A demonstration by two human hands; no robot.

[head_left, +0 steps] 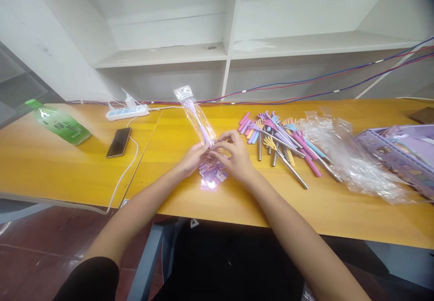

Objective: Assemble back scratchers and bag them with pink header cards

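A purple back scratcher [203,131] lies inside a clear plastic bag [184,93], its hand-shaped end pointing away from me. My left hand [195,158] is closed on the near end of the bagged scratcher, thumb on top. From the right, my right hand [235,156] meets it, fingers bent and pinching at the same near end of the bag; the exact fingertip contact is partly hidden. Just below both hands, several small purple printed cards [212,174] lie overlapping on the table.
Right of my hands lies a pile of colourful back scratchers [281,134] with metal rods. Beyond are a heap of clear bags [349,156] and a purple box [389,154]. Leftward are a phone [118,142], a green bottle [61,122] and a power strip [127,112] with cables.
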